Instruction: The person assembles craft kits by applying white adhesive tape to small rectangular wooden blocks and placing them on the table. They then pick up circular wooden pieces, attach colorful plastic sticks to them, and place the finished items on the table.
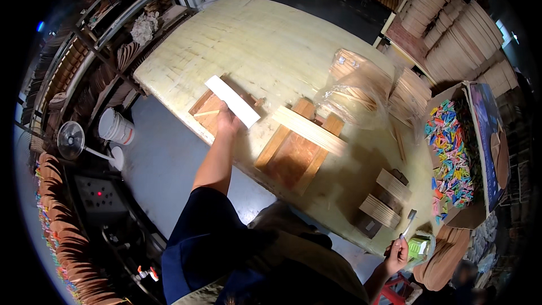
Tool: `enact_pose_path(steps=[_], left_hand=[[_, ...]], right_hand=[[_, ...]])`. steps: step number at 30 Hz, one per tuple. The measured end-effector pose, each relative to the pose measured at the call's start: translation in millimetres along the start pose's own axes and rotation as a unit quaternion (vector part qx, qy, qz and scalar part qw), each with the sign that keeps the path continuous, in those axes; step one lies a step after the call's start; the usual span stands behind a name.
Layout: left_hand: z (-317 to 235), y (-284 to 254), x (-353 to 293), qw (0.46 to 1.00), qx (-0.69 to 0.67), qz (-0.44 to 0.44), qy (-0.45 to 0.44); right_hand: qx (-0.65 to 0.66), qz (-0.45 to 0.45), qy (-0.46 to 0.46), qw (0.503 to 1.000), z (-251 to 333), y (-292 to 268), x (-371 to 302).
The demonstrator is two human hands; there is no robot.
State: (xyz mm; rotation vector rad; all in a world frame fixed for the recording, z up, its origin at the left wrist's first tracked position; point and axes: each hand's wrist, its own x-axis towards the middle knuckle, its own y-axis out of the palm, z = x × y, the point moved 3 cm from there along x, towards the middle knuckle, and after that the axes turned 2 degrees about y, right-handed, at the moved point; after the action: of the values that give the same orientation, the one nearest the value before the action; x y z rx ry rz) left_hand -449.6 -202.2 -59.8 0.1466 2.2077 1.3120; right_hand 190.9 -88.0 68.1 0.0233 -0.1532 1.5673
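My left hand (226,120) grips a bright white rectangular block (237,104) by its near side; some fingers are hidden behind it. It is held over a brown wooden board (204,107) with a thin pale stick (206,113) on it. At the lower right, my right hand (397,255) is closed round the handle of a small brush (407,223), its dark head pointing up and away. Just beside that hand is a green container (418,247). Between my hands, a bundle of thin wood strips (310,130) lies across a wooden frame with two rails (270,148).
Farther right on the pale table (248,28) are two short strip bundles (379,210) on dark blocks and a clear plastic bag (355,87) of wood strips. A carton (477,214) of colourful clips stands at the right edge. A fan (71,140) and white bucket (116,127) stand left.
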Motion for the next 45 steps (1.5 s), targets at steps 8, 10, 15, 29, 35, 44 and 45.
enact_pose_path(steps=[8, 10, 15, 29, 35, 44, 45], left_hand=[[8, -9, 43, 0.984, 0.089, -0.111, 0.105], [7, -5, 35, 0.974, 0.120, -0.154, 0.116], [-2, -18, 37, 0.961, 0.111, -0.197, 0.160], [63, 112, -112, 0.413, 0.718, 0.412, 0.380], [135, 111, -102, 0.144, 0.728, 0.604, 0.289], [147, 133, -115, 0.176, 0.694, 0.656, 0.237], [144, 135, -119, 0.170, 0.686, 0.654, 0.271]], right_hand=[[-0.025, -0.008, 0.037, 0.999, 1, 20, -9], [-0.024, -0.003, 0.042, 0.999, 1, 25, -9], [-0.040, 0.039, 0.044, 0.997, -1, 37, -3], [-0.027, -0.013, 0.063, 0.998, -12, 6, -6], [-0.031, -0.044, 0.072, 0.996, 7, 10, -18], [0.006, -0.223, 0.122, 0.967, -20, -90, -22], [-0.015, -0.249, 0.122, 0.961, -21, -105, -13]])
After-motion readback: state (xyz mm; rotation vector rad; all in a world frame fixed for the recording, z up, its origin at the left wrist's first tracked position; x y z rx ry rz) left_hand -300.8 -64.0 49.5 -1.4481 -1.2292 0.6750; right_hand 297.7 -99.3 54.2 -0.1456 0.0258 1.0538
